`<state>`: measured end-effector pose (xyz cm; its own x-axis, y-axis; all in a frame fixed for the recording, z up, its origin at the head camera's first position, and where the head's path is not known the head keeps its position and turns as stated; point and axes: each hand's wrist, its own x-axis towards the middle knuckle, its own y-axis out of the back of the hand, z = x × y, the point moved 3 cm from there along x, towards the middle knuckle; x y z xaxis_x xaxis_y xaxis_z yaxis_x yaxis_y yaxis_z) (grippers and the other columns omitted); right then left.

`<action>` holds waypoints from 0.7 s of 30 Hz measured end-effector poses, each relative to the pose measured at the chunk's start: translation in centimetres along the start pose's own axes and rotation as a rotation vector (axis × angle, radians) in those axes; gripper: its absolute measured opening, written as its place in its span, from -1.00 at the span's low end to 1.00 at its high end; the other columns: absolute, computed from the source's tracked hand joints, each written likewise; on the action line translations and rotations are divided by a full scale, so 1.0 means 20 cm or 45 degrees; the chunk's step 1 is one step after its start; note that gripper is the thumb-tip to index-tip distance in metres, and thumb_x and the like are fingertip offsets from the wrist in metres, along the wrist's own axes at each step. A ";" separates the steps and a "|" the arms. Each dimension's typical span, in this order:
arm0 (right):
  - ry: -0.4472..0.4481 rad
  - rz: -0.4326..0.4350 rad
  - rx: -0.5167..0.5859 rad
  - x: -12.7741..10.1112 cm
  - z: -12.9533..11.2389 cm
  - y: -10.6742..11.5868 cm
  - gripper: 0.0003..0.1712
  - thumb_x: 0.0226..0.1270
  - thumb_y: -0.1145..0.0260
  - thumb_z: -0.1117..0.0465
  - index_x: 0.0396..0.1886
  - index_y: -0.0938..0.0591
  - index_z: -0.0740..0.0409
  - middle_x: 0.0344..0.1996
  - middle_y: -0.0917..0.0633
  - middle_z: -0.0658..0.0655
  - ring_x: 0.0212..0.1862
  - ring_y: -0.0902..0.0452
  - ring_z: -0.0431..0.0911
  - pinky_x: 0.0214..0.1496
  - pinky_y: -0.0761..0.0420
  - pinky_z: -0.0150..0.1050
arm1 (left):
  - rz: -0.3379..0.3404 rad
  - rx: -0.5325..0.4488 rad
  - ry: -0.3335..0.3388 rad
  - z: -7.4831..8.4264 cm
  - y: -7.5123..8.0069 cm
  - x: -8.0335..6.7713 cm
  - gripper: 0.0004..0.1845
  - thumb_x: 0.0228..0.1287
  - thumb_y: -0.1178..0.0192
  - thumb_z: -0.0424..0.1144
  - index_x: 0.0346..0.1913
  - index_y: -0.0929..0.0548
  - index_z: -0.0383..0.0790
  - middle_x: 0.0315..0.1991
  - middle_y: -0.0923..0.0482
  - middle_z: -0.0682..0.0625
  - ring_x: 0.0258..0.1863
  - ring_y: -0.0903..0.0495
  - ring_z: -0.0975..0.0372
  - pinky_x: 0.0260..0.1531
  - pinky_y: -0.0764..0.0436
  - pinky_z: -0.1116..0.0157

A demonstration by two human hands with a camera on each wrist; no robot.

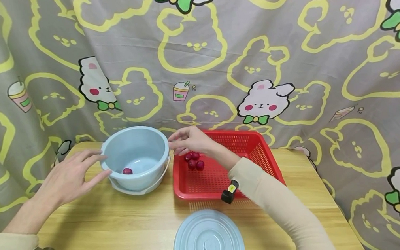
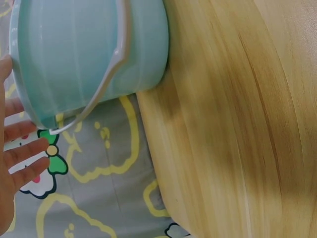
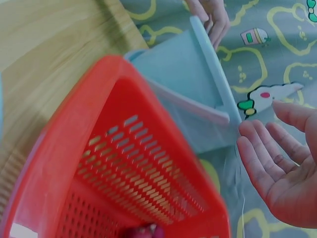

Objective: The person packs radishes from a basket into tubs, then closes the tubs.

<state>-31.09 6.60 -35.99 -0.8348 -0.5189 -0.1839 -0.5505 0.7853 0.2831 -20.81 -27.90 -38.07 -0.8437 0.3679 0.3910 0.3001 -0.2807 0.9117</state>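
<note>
From the head view, one dark red fruit is seen on the floor of the pale blue bucket, and three more lie in the red basket just beside it on the bench. A round blue lid lies nearer the person. The left hand is spread open, its fingers at the bucket's rim, nothing gripped. The right hand is held above the basket's near corner; only the right wrist view shows its palm open and empty. The bucket's white handle is shown closest in the left wrist view. No legible writing is visible.
</note>
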 end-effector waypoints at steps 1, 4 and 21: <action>-0.007 0.008 0.002 0.00 0.01 0.01 -0.64 0.40 -0.48 0.19 0.11 -0.73 0.25 -0.14 -0.84 0.30 -0.25 -0.84 -0.09 0.14 -0.76 0.13 | 0.003 0.002 -0.004 0.00 0.00 0.00 -0.46 0.33 -0.39 0.16 0.17 -0.73 -0.16 0.20 -0.67 -0.22 0.15 -0.65 -0.21 -0.11 -0.67 -0.31; -0.037 0.028 0.012 -0.02 0.05 0.05 -0.64 0.40 -0.49 0.21 0.11 -0.72 0.26 -0.11 -0.83 0.33 -0.25 -0.83 -0.08 0.17 -0.74 0.18 | 0.006 -0.005 -0.003 0.00 0.00 0.00 -0.47 0.32 -0.40 0.15 0.16 -0.74 -0.16 0.20 -0.68 -0.21 0.16 -0.65 -0.20 -0.08 -0.68 -0.30; -0.199 0.102 -0.077 -0.03 0.27 0.25 -0.60 0.43 -0.47 0.16 0.15 -0.70 0.26 0.09 -0.75 0.47 -0.21 -0.85 -0.04 0.07 -0.82 -0.05 | 0.004 -0.011 0.010 0.00 0.00 0.01 -0.48 0.31 -0.42 0.13 0.16 -0.74 -0.16 0.20 -0.68 -0.21 0.16 -0.66 -0.21 -0.09 -0.68 -0.31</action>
<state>-33.34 12.63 -39.53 -0.8688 -0.3931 -0.3010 -0.4850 0.7977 0.3582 -20.93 -27.78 -38.02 -0.8463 0.3598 0.3928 0.2988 -0.2898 0.9092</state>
